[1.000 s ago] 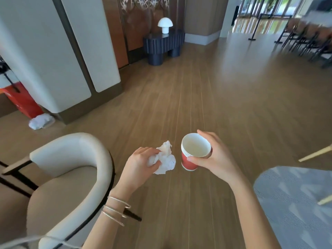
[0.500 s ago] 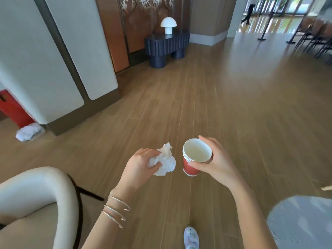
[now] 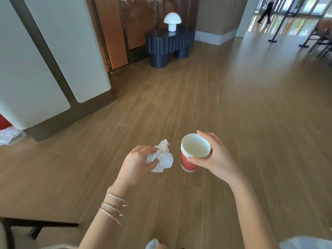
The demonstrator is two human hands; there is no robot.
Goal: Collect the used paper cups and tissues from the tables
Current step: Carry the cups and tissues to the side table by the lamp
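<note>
Low in view, the left hand (image 3: pixel 138 163) has its fingers curled around crumpled white tissues (image 3: pixel 162 157), carried in the air above the wood floor (image 3: pixel 251 105). Just beside them, not touching, the right hand (image 3: pixel 214 157) pinches a stack of red paper cups (image 3: pixel 193 153) between thumb and fingers, long axis nearly upright, mouth tilted toward the camera. Farther off, a dark console table (image 3: pixel 170 43) bears a white lamp (image 3: pixel 172 20).

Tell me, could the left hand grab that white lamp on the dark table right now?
Probably not. The left hand is closed on crumpled tissue, and the lamp stands on the dark table far across open floor; the person would need to walk over.
</note>
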